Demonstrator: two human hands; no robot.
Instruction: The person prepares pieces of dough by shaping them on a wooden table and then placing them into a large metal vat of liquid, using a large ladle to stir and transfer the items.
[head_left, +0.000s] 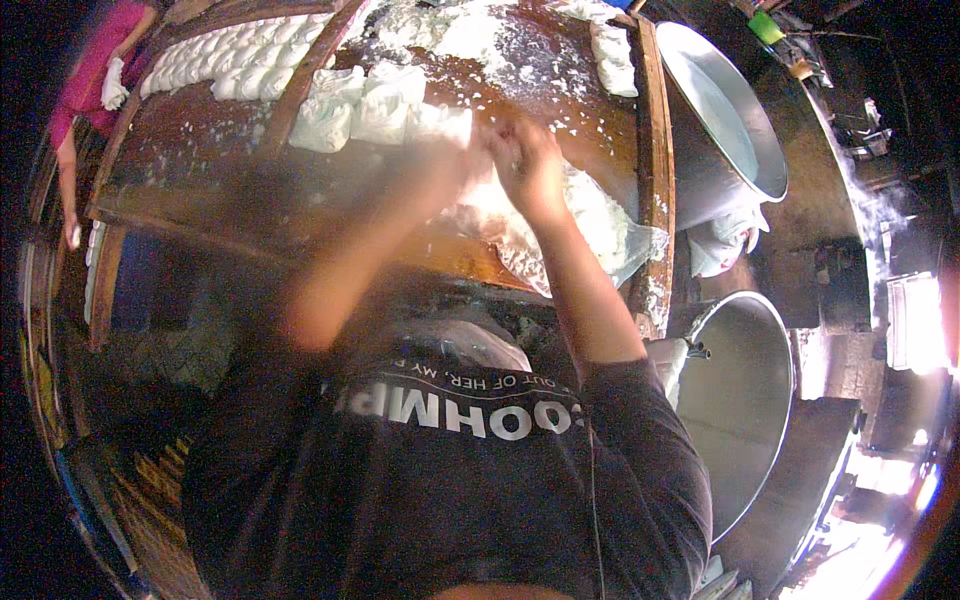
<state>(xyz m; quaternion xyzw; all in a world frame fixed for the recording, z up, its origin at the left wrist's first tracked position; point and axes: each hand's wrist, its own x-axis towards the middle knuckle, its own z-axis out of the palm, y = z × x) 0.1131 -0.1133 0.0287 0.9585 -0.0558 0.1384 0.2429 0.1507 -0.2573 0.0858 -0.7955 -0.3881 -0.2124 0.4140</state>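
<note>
My hands meet above a brown wooden table (pixel 200 170). My left hand (pixel 460 168) is smeared by motion, and its fingers do not show clearly. Curled at the fingertips, my right hand (pixel 528 165) is beside it; whatever it pinches is hidden. Just left of the hands stand white plastic-wrapped bundles (pixel 375 108) in a short row, the nearest one partly behind my left hand. Under and right of my hands, a clear plastic bag (pixel 600 225) lies on the table with white crumbly stuff in and around it.
White crumbs (pixel 480 35) spread over the table's far part. Several rows of white bundles (pixel 240 60) lie at the far left, near a person in pink (pixel 95 65). A wooden rail (pixel 656 150) edges the right side, beside two large metal basins (pixel 735 120).
</note>
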